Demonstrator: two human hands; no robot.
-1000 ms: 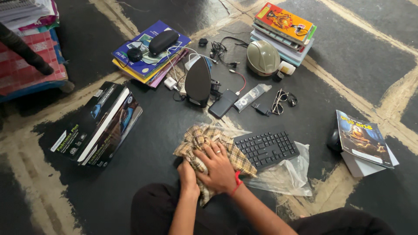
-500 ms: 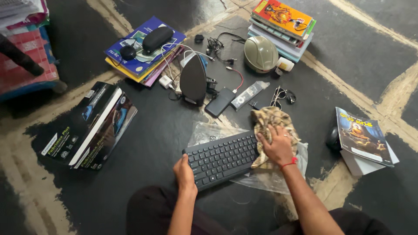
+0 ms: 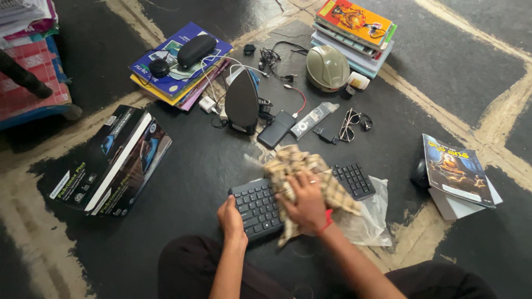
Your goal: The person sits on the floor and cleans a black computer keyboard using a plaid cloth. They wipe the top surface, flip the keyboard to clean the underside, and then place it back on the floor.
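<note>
At the far left a red checked mat point(image 3: 25, 77) lies on the floor, and nearer the person sits a black carton point(image 3: 108, 160) with its flap open, long side running from lower left to upper right. Above it is a stack of books point(image 3: 177, 66) with a dark oval case point(image 3: 197, 51) on top. Next comes a clothes iron point(image 3: 242, 102) standing on its heel, with a black power bank point(image 3: 276, 129) just beside it and white and black cables around its base.

The left hand point(image 3: 231, 217) grips the left end of the black keyboard point(image 3: 257, 202), thumb on the near edge. The keyboard lies flat on the dark floor in front of the person's knees, its long axis running from lower left to upper right, the number-pad end point(image 3: 354, 180) pointing up and right and resting on a clear plastic bag point(image 3: 368, 216). The right hand point(image 3: 306, 202) presses a tan checked cloth point(image 3: 302, 171) down on the middle of the keys, fingers closed into the fabric; the cloth hides the middle of the keyboard. The 2 hands are apart, 1 at each part of the keyboard.

Further right lie a green helmet-shaped object point(image 3: 328, 67), a second book stack point(image 3: 354, 27), a pair of spectacles point(image 3: 350, 123), and a magazine point(image 3: 457, 174) beside a black mouse point(image 3: 419, 174).
</note>
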